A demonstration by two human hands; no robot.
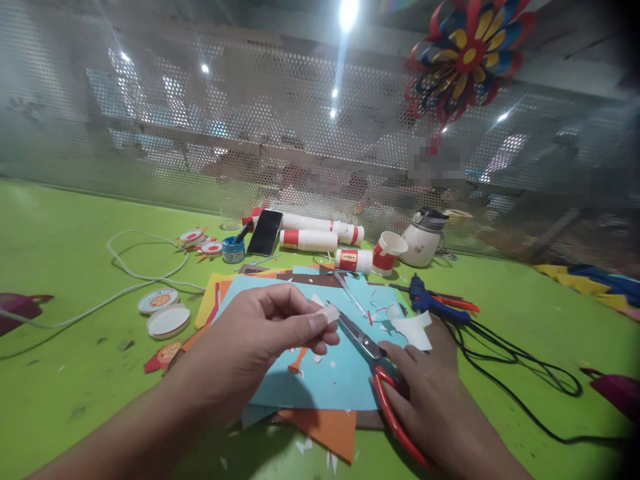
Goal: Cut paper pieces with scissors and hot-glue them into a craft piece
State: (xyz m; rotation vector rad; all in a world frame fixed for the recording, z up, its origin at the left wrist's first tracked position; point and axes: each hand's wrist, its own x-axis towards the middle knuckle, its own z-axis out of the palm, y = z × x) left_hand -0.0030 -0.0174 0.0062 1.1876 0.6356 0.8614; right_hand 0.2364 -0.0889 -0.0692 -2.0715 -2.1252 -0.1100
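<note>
Between thumb and fingertips, my left hand (280, 320) pinches a small piece of white paper (329, 313) above the blue sheet. My right hand (425, 387) grips red-handled scissors (367, 343). Their blades look nearly closed and point away to the left, toward the pinched paper. Beneath both hands lies a light blue paper sheet (310, 393) strewn with scraps. An orange strip (297, 360) rests on it, and a larger white paper scrap (415, 329) lies beyond my right fingers. Part of the scissors' handle is hidden by my right hand.
Behind the sheets are a phone (265, 232), a blue jar (233, 249), paper-cup tubes (309, 240), a cup (389, 252) and a white jug (423, 240). A blue glue gun (435, 301) trails black cable at right. Round lids (169, 321) and a pale cable (145, 283) lie left.
</note>
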